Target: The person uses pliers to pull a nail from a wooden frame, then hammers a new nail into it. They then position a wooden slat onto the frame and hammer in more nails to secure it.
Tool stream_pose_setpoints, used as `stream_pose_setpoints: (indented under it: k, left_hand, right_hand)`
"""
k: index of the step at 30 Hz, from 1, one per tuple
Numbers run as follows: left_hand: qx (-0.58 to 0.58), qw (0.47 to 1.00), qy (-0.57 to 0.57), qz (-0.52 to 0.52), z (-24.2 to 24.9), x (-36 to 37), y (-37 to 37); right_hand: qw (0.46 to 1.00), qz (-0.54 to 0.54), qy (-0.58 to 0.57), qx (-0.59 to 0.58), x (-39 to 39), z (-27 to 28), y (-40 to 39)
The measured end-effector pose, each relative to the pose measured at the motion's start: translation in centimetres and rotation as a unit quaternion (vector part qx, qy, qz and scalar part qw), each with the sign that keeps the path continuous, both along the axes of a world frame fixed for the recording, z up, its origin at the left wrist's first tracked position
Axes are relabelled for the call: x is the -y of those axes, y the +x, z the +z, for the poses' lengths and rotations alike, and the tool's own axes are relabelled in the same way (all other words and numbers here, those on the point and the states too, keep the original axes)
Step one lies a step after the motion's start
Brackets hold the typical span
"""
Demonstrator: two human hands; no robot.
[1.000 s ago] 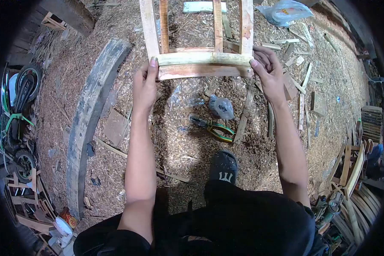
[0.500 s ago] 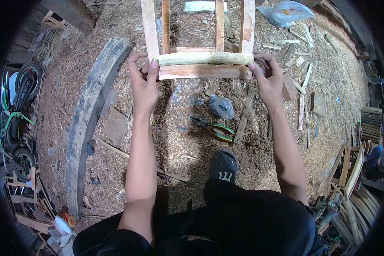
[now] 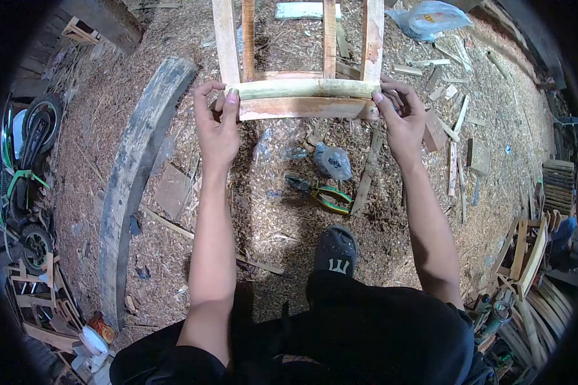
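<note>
A wooden frame [image 3: 372, 45] with several upright bars reaches in from the top of the view. Across its near end lies a slightly curved, pale wooden slat [image 3: 302, 88], just above a pinkish wooden rail [image 3: 305, 108]. My left hand [image 3: 217, 125] grips the left end of the slat, its thumb pressed on the corner. At the right end, my right hand [image 3: 402, 122] holds the slat the same way, thumb against the edge and fingers curled behind. Green-and-yellow handled pliers [image 3: 331, 197] lie on the ground below, handles spread, beside a clear plastic bag [image 3: 333, 162].
Wood shavings cover the ground. A long curved timber [image 3: 131, 173] lies at left, near a small motorbike [image 3: 29, 167]. Wood offcuts [image 3: 478, 156] are scattered at right, with stacked wooden pieces [image 3: 539, 308] beyond. A sandalled foot [image 3: 336, 249] stands below the pliers.
Almost nothing differs. Both hands keep their hold at the slat's ends, and the view has shifted very slightly.
</note>
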State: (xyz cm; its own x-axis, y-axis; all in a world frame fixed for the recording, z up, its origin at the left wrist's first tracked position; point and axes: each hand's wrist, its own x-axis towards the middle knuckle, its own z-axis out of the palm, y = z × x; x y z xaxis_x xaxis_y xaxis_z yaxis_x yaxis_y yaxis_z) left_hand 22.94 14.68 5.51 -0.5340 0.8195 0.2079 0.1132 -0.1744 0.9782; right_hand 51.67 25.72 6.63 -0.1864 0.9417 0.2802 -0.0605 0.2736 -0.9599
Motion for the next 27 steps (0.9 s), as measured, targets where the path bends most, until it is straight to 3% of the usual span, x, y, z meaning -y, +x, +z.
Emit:
stream_pose_setpoints:
  k: [12,27]
  left_hand:
    - [-0.009,1.000,0.020,0.019,-0.3,-0.3,0.4]
    - [0.027,0.998,0.007,0.053,0.5,-0.7,1.1]
  right_hand:
    - [0.992,-0.082,-0.094,-0.038,1.5,0.9,-1.5]
    - [0.993,-0.063,-0.085,-0.058,1.3,0.1,-1.1]
